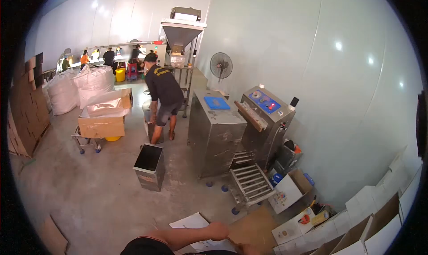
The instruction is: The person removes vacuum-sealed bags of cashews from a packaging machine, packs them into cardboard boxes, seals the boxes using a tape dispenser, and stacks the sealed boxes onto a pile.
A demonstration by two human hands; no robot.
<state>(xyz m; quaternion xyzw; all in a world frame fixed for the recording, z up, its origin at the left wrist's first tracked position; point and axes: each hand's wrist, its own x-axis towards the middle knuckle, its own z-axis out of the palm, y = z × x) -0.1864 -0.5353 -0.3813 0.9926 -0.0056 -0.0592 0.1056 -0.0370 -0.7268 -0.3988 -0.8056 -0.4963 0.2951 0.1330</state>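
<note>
At the bottom centre, my left hand [217,231] is closed at the edge of a white and brown cardboard piece [191,221]. Its fingers are too small and blurred to show exactly what they grip. Only a small part of my right hand [246,248] shows at the bottom edge, beside brown cardboard [256,228]; its fingers cannot be made out. My left forearm crosses the white cardboard from the left.
A person in dark clothes [165,90] bends beside an open metal bin [149,161]. A steel cabinet [216,139], a roller stand [252,182] and a control machine [267,121] stand ahead. White boxes [356,228] line the right; a foil-lined carton [102,126] sits on a cart.
</note>
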